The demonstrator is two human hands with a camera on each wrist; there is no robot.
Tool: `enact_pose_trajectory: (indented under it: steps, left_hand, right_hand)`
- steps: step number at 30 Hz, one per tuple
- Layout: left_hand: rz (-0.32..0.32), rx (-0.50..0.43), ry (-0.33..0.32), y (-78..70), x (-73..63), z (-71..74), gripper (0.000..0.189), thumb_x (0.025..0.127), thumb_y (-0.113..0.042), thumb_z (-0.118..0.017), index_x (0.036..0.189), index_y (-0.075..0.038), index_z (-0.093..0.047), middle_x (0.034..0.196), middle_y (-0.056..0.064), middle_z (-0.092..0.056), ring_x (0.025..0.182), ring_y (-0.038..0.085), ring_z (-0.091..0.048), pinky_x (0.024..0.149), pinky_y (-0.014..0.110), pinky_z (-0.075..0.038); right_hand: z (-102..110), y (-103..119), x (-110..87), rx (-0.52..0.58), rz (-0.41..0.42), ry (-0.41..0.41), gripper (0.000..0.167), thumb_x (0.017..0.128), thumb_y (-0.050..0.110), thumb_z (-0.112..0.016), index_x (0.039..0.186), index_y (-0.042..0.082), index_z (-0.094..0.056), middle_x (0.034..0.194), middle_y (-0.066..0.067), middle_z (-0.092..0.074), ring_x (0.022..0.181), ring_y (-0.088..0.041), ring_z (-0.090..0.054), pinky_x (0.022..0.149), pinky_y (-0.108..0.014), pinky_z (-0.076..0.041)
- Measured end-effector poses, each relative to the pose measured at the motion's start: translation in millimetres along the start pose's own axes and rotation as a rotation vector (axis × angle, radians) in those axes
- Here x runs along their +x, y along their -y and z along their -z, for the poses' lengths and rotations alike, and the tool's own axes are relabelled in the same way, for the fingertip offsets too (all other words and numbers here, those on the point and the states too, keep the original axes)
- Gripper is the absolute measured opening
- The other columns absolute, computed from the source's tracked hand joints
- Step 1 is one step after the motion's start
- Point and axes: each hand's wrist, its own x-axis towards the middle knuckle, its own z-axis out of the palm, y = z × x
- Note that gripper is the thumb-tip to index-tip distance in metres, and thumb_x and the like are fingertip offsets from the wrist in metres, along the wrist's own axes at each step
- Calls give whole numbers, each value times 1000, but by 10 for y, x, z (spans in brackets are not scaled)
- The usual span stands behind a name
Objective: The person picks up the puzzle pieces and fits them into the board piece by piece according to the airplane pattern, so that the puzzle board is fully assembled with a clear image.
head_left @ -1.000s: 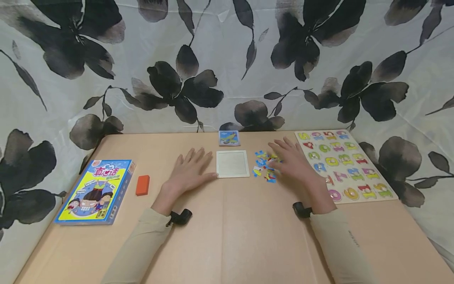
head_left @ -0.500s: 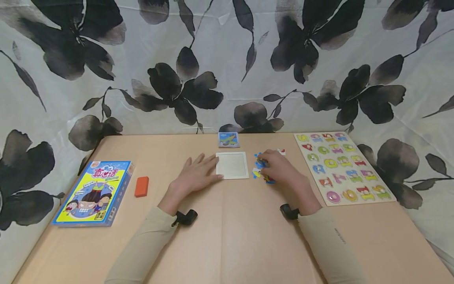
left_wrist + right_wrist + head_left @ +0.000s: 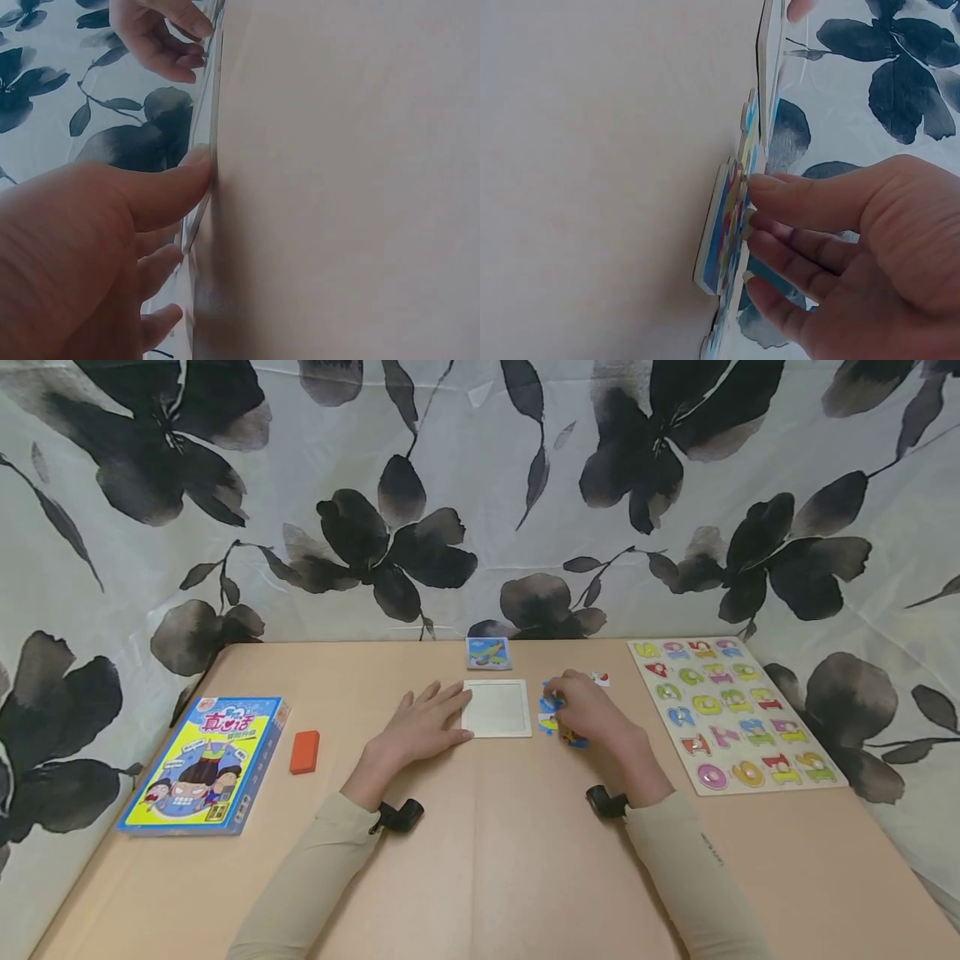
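My left hand (image 3: 420,727) lies at the left edge of a small white square puzzle tray (image 3: 498,710), fingers spread and straight. In the left wrist view the thumb (image 3: 176,191) rests along the tray's rim. My right hand (image 3: 596,714) bends over a small pile of jigsaw pieces (image 3: 548,724) in blue, yellow and red, to the right of the tray. Its thumb and fingertips touch the pieces (image 3: 724,232) in the right wrist view; I cannot tell whether one is pinched. A single white and red piece (image 3: 602,678) lies just beyond this hand.
Behind the tray lies a small blue picture card (image 3: 488,653). At left are a blue and yellow box (image 3: 202,764) and an orange block (image 3: 304,752). A large sheet of colourful letter animals (image 3: 735,714) covers the right side of the wooden table (image 3: 480,860). Floral cloth (image 3: 525,527) hangs behind.
My right hand has moved left and its fingers have drawn together on the pile. My left hand has shifted slightly right onto the tray's edge.
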Motion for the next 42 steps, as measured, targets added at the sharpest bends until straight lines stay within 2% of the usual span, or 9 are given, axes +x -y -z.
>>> enact_pose_trajectory:
  steps: [7, 11, 22, 26, 29, 32, 35, 37, 42]
  left_hand:
    - [-57, -11, 16, -6, 18, -19, 68, 98, -45, -57, 156, -18, -34, 166, -2, -26, 154, 37, -16, 118, 69, -13]
    - [-51, -23, 20, 1, 21, -17, 69, 98, -44, -57, 157, -17, -32, 166, -3, -25, 155, 36, -16, 118, 69, -13]
    - [-20, -63, 9, 39, 43, -14, 74, 96, -48, -61, 157, -16, -32, 166, -2, -25, 155, 35, -16, 120, 67, -11]
    - [-23, -73, 9, 48, 50, -26, 75, 95, -48, -61, 156, -16, -33, 166, -2, -26, 155, 35, -15, 120, 67, -10]
    - [-25, -70, 9, 49, 50, -24, 75, 95, -48, -61, 156, -16, -33, 166, -2, -26, 155, 36, -16, 120, 67, -11]
    - [-23, -65, 11, 49, 48, -17, 74, 95, -48, -61, 156, -17, -33, 165, -3, -26, 155, 35, -16, 120, 67, -11]
    - [-21, -65, 13, 49, 46, -15, 74, 95, -48, -61, 156, -17, -33, 165, -3, -26, 155, 34, -16, 120, 67, -11]
    - [-19, -62, 13, 55, 47, -21, 74, 95, -48, -61, 156, -17, -33, 165, -3, -26, 155, 34, -16, 120, 67, -11]
    - [-23, -54, 9, 51, 46, -26, 73, 95, -49, -60, 156, -18, -33, 165, -4, -26, 155, 34, -16, 120, 67, -12]
  right_hand:
    - [-31, -23, 58, 27, 26, -1, 41, 80, -11, -55, 114, 6, -71, 108, -12, -59, 98, -28, -52, 92, -41, -50]
    - [-26, 5, 82, 24, 43, 3, 42, 78, -13, -55, 112, 7, -72, 107, -10, -60, 99, -27, -54, 93, -41, -51]
    - [10, 47, 91, 39, -2, 4, 41, 76, -11, -58, 110, 9, -69, 104, -11, -56, 96, -27, -50, 80, -36, -49]
    - [18, 24, 84, 71, 16, -21, 34, 81, -10, -56, 105, 8, -71, 99, -10, -57, 91, -26, -51, 76, -34, -49]
    - [46, 31, 72, 122, 54, -47, 27, 87, -7, -54, 100, 7, -73, 92, -10, -57, 85, -25, -52, 73, -33, -47]
    - [85, 83, 70, 240, 66, -47, 20, 92, -3, -55, 96, 7, -72, 87, -9, -56, 82, -25, -51, 68, -32, -46]
    - [99, 178, 88, 354, 40, -33, 14, 92, 0, -57, 95, 6, -70, 86, -9, -55, 82, -24, -50, 66, -31, -44]
    - [80, 253, 126, 374, 22, -27, 10, 92, 2, -60, 94, 5, -69, 84, -8, -54, 81, -23, -50, 66, -29, -43]
    - [-54, 408, 267, 444, -55, -2, 6, 90, 6, -66, 95, 3, -68, 75, -6, -56, 64, -19, -52, 56, -25, -43]
